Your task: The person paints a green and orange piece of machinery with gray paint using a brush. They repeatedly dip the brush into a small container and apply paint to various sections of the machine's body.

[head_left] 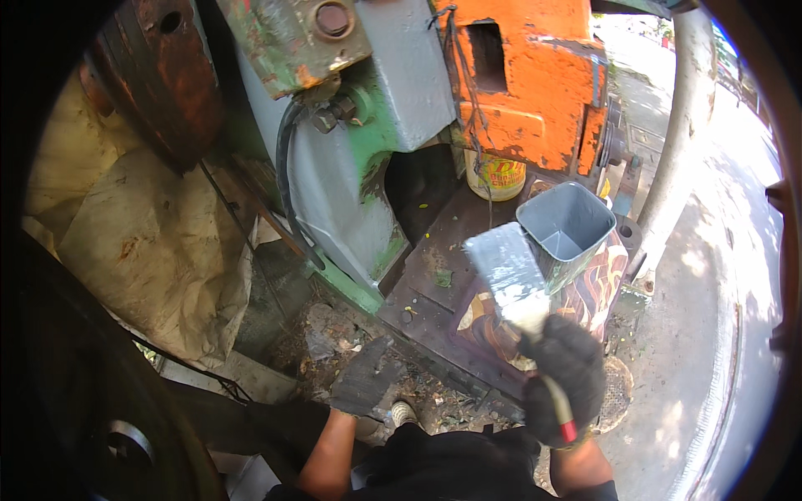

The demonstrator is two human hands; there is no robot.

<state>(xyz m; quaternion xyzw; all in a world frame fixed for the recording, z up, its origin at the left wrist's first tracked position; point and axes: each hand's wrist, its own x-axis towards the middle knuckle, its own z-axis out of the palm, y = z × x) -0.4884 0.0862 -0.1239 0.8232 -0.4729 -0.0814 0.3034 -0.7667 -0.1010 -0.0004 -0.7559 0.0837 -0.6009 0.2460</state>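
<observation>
My right hand [565,376], in a dark glove, is closed around the handle of a wide paintbrush [508,269]. Its broad head, coated in pale grey paint, points up and to the left, and the red end of the handle shows below my fist. Just beyond the brush stands a square grey container [547,203] with grey paint on its inner walls. It rests on a brown-and-white patterned board [597,288]. My left hand [365,377], also gloved, hovers low over the littered ground with its fingers apart, holding nothing.
Ahead rises a heavy machine with a grey-painted frame [334,188] and an orange block [535,92]. A yellow-and-white tub [494,175] stands beneath the block on the dark metal base [426,288]. Stained sheeting [159,242] hangs at left; a pale post [681,125] stands at right.
</observation>
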